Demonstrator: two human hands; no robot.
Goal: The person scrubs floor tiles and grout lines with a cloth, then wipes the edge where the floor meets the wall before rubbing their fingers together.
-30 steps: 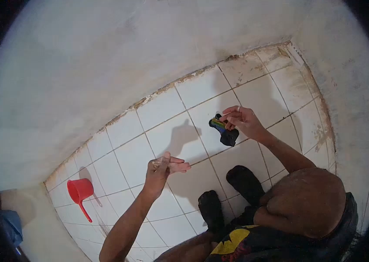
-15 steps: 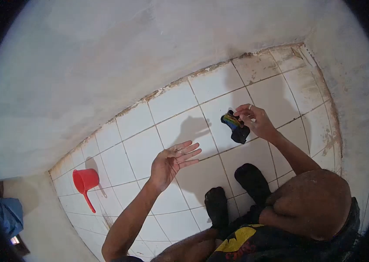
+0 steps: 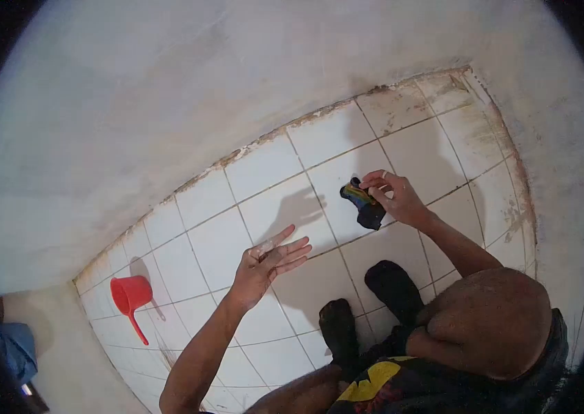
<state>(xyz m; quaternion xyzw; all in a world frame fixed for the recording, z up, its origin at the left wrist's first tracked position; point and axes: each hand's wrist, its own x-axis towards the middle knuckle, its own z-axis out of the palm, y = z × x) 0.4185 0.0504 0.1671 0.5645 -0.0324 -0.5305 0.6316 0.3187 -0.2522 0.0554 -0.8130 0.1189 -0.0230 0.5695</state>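
A small crumpled dark packet (image 3: 369, 215) with rainbow-coloured stripes lies low over the white floor tiles, right of the middle. My right hand (image 3: 402, 201) comes at it from the right, thumb and fingers pinched together at its upper edge, a ring on one finger. The fingertips cover part of that edge. My left hand (image 3: 262, 270) hovers over the tiles to the left, palm partly turned up, its fingers apart and nothing in them.
A red dipper (image 3: 131, 292) with a long handle rests on the floor at left. My feet in dark socks (image 3: 394, 288) stand close below the packet. Plastered walls (image 3: 133, 103) border the white tiles (image 3: 264, 207), with stained edges. Blue fabric (image 3: 17, 352) hangs at far left.
My left thumb and fingers have shifted, the thumb side now folded nearer the other fingers. My right hand has dipped slightly at the packet. The whole view has shifted a little.
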